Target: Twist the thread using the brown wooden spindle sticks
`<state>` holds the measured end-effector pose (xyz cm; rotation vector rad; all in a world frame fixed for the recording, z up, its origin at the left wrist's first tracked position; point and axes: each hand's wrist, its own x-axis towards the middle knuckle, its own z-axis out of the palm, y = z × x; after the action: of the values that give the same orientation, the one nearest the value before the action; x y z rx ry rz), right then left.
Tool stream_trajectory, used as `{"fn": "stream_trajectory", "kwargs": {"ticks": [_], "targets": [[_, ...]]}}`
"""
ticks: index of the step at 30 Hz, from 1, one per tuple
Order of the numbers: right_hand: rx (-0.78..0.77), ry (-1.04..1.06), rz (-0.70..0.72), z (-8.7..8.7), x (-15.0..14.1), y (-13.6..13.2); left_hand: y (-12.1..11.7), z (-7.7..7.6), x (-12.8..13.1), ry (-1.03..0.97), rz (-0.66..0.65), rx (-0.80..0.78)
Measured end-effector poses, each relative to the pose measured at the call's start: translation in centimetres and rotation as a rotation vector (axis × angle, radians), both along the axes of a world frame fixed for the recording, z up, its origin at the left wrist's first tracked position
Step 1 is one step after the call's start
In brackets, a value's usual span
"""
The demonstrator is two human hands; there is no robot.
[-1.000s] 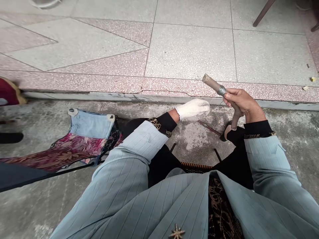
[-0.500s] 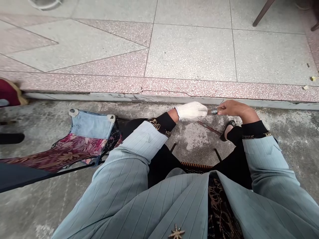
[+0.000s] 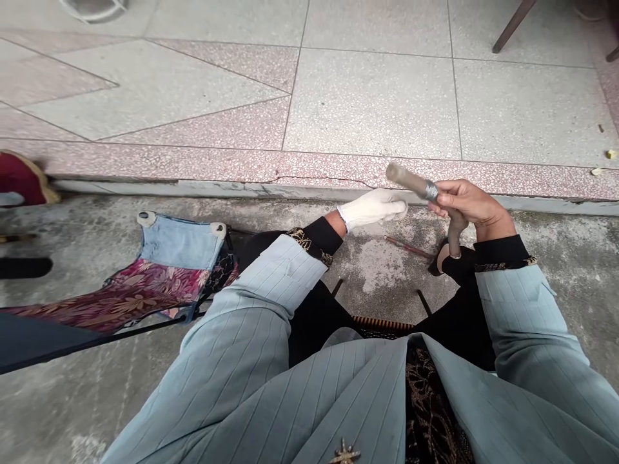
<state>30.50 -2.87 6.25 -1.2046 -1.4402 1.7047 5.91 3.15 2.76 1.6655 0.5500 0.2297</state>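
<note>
For good work here, my judgement is that the bent stick (image 3: 411, 180) must be steady in my right hand (image 3: 471, 203), with a firm grip just beside the metal wire wrap (image 3: 431, 189) and not on top of it, so that the turns can lie flat and close. If there is a loose end of wire, an even, gentle pull is better than a quick one; a jerk could open the turns or make them cross. The stick is crooked, so I think it can roll in the hand, and the thumb should press against this.

My right fingers are closed around the stick, the thumb against it near the wrap. One end points to the left and far side, and the other bends down toward me, above the concrete ground (image 3: 556, 258). My left hand (image 3: 374, 207), in a white glove, is to the left of the wrap. Its fingers look folded together, near the far end of the stick; I cannot tell if they touch it or pinch a thin wire. On the near side of my hands a thin reddish rod (image 3: 409, 247) lies beside my shoe (image 3: 439, 259).
</note>
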Motion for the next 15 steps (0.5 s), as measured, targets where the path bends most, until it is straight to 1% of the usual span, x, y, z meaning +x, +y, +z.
{"fn": "stream_trajectory", "kwargs": {"ticks": [2, 4, 5, 7, 9, 11, 13, 15], "targets": [[0.017, 0.037, -0.186, -0.5, -0.1, 0.1, -0.4, 0.0, 0.2, 0.021, -0.057, 0.021], [0.014, -0.014, -0.311, -1.1, -0.3, 0.3, -0.6, 0.0, 0.3, 0.046, -0.076, 0.079], [0.012, -0.071, -0.346, -1.4, -0.3, 0.5, -0.7, 0.0, 0.3, 0.058, -0.076, 0.121], [0.017, -0.231, -0.37, -2.0, -0.3, 0.7, -0.6, -0.3, 0.4, 0.084, -0.087, 0.212], [0.025, -0.446, -0.338, -2.4, -0.2, 0.9, -0.5, -0.6, 0.4, 0.11, -0.12, 0.28], [0.059, -0.676, -0.272, -2.6, -0.1, 1.1, -0.4, -0.9, 0.4, 0.133, -0.153, 0.327], [0.108, -0.864, -0.165, -2.7, -0.1, 1.1, -0.3, -1.1, 0.4, 0.154, -0.18, 0.374], [0.125, -0.992, -0.022, -2.7, -0.1, 1.1, -0.4, -1.2, 0.4, 0.179, -0.207, 0.412]]}}
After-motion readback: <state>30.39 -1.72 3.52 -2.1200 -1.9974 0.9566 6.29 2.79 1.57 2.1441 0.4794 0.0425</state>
